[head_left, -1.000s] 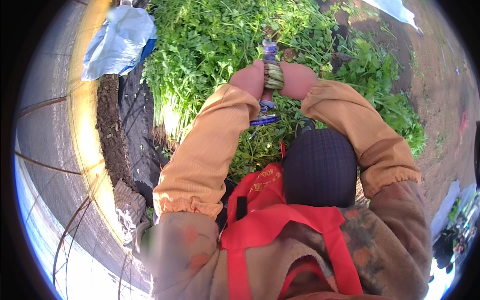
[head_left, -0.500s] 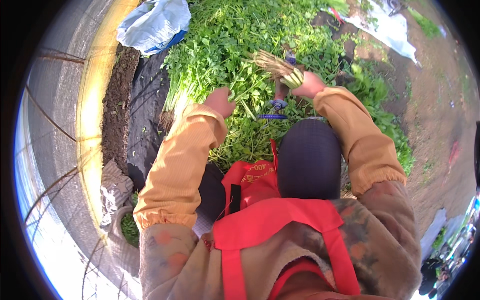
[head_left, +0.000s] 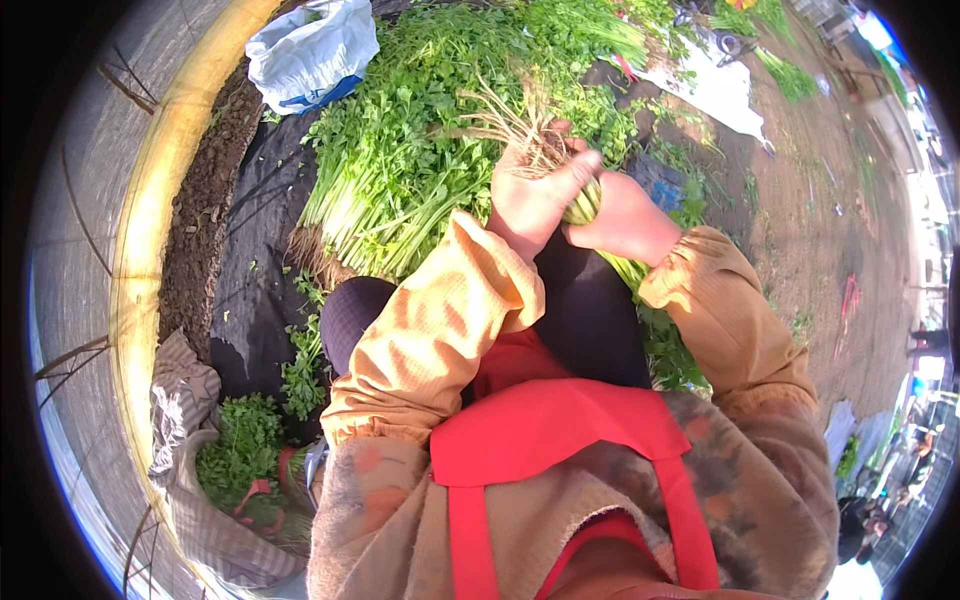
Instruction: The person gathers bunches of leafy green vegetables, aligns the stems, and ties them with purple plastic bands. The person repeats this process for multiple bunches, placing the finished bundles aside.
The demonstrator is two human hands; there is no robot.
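Note:
A bunch of thin celery [head_left: 583, 205] is held in both my hands over my dark-trousered knee. Its pale roots [head_left: 530, 145] fan out up and to the left, while the leafy end runs down to the right, past my knee. My left hand [head_left: 528, 200] is closed around the root end, thumb across it. Just below, my right hand [head_left: 622, 222] is wrapped around the green stalks, close against the left one. Left of my hands lies a large heap of cut celery [head_left: 400, 180], its stalks and roots pointing toward me.
A white and blue plastic bag [head_left: 312, 55] lies at the far left. Black sheeting [head_left: 250, 250] and bare soil run along the left wall. A pale sack [head_left: 215, 525] holding greens stands at the lower left. White sheeting [head_left: 715, 95] lies on brown ground at the right.
My left hand has moved right and up from the heap to the bunch in my right hand. Both hands now meet on it, and my view and knees have shifted.

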